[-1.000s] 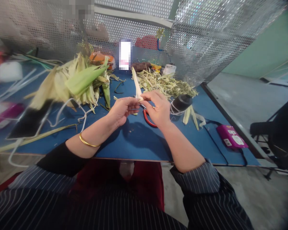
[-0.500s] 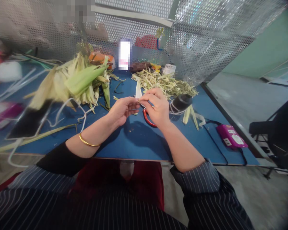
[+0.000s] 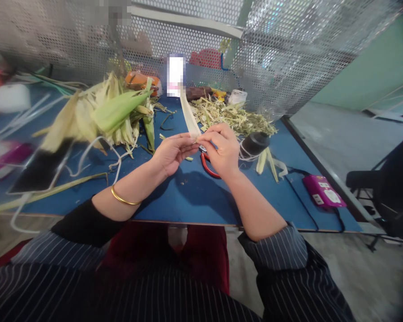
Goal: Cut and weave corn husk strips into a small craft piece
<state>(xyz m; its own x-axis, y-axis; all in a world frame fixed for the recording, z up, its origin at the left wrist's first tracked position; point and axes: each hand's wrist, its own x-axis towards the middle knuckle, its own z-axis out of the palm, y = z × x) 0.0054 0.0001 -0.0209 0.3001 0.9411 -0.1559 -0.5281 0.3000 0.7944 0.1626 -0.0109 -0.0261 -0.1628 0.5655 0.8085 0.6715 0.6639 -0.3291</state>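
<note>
A pale strip of corn husk [image 3: 188,114] rises from between my fingertips and points away from me. My left hand [image 3: 174,153] pinches its near end from the left side. From the right, my right hand [image 3: 220,150] pinches the same end, the two sets of fingertips meeting there. Red-handled scissors [image 3: 206,165] lie on the table, partly covered by my right hand. Just right of that hand is a black cone of thread [image 3: 255,144]. The exact grip at the husk's end is too small to make out.
A heap of corn husks [image 3: 110,114] lies at the left and shredded husk bits [image 3: 228,114] at the back. A lit phone [image 3: 175,71] stands at the mesh screen. A purple packet [image 3: 324,191] sits near the right edge of the blue table [image 3: 201,203].
The husk strip now shows longer and leans farther up and to the left. My right hand has shifted very slightly right; both hands keep their pinch.
</note>
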